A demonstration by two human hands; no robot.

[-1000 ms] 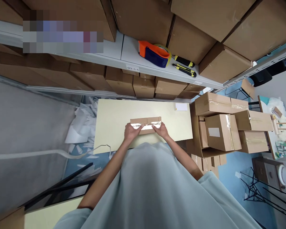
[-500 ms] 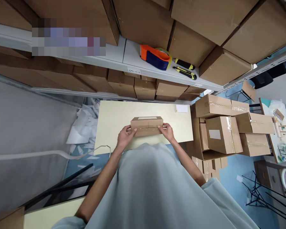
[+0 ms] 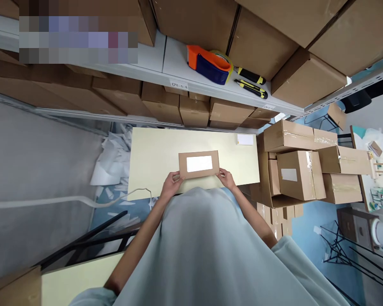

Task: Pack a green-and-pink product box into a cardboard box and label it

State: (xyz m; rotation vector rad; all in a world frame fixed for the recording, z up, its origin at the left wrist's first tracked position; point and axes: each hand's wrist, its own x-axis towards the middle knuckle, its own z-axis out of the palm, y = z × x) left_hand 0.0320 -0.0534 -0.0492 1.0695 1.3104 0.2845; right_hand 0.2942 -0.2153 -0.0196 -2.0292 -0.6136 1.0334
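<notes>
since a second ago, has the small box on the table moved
Yes. The box has been turned over in place on the table: its white label faces up where tape showed.

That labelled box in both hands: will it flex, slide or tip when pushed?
Probably stiff: the box keeps straight edges though fingers hold only its near corners. Likely light for the same reason. Broad, flat face, so it should slide, not tip.

Pixelated patch masks part of shelf; label on box unreadable (too small); shirt hides table near edge.
</notes>
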